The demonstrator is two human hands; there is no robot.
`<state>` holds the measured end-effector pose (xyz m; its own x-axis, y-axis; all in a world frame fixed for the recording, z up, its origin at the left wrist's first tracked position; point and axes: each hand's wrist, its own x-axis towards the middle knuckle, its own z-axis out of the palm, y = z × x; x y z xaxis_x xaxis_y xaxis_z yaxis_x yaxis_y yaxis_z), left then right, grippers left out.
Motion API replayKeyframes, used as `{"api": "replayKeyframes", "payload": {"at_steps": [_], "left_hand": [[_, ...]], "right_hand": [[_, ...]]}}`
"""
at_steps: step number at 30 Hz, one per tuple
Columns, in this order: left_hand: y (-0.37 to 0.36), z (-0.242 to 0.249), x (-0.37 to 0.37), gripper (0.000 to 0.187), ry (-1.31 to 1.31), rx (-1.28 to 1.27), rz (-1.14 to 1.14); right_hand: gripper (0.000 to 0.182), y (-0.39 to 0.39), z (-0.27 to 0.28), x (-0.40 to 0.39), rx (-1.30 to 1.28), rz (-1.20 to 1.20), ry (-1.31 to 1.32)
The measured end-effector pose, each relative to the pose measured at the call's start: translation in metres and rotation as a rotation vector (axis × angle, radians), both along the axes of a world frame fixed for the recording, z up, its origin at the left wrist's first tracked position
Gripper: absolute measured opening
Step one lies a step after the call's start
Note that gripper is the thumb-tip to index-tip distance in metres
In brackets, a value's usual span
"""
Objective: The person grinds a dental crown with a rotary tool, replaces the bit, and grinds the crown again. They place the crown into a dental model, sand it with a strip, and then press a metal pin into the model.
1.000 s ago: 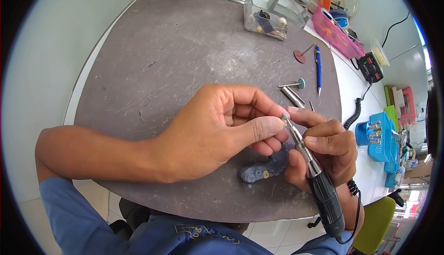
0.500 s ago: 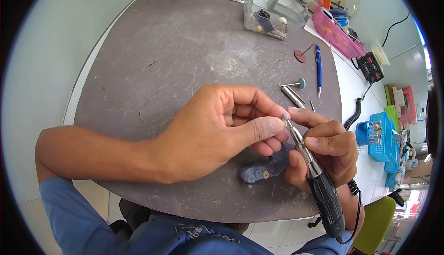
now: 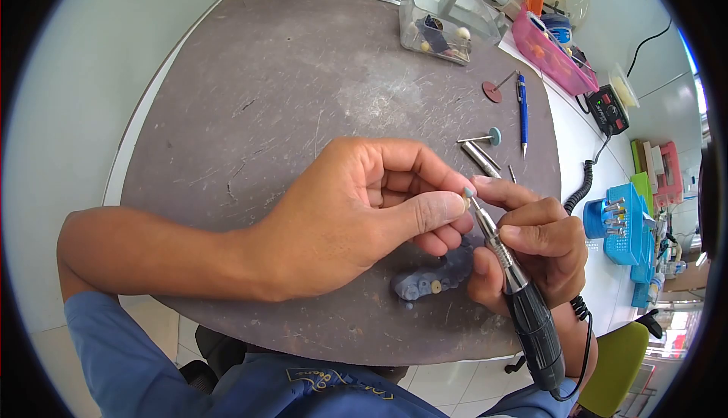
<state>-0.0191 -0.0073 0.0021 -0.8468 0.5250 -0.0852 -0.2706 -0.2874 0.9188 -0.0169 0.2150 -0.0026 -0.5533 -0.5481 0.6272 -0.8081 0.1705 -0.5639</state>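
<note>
My left hand (image 3: 379, 198) pinches a small pale piece between thumb and index finger; most of it is hidden by the fingertips. In my right hand (image 3: 542, 244) is a rotary handpiece (image 3: 519, 297) with a silver front and black body, slanting up to the left. Its small blue-grey tip (image 3: 469, 191) meets the left fingertips at the piece. On the table below the hands lies a grey-blue dental model (image 3: 425, 281) with one yellowish tooth (image 3: 436, 287), partly covered by the fingers.
Beyond the hands on the brown table (image 3: 265, 100) lie a metal tool (image 3: 481, 159), a blue-disc bit (image 3: 494, 136), a red-disc bit (image 3: 492, 91) and a blue pencil (image 3: 522, 115). Further back are a clear box (image 3: 447, 24), a pink basket (image 3: 550, 54) and a control box (image 3: 608, 110).
</note>
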Motion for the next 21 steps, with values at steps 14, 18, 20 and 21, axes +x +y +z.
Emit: {"api": "replayKeyframes", "payload": {"at_steps": [14,18,20,21], "left_hand": [[0.0001,0.0,-0.0003,0.023,0.001,-0.005,-0.001],[-0.0002,0.0001,-0.0002,0.022,0.001,-0.003,-0.003],[0.0001,0.001,-0.0004,0.021,0.001,-0.007,-0.005],[0.0011,0.0016,-0.0005,0.021,-0.013,0.011,0.021]], "right_hand": [[0.035,0.0003,0.0017,0.0,0.011,0.004,-0.002],[0.035,-0.0016,-0.0007,-0.001,-0.049,-0.007,0.0],[0.038,-0.0013,-0.0019,-0.002,-0.114,0.003,-0.004],[0.038,0.0004,-0.0022,-0.0028,-0.141,0.011,-0.002]]}}
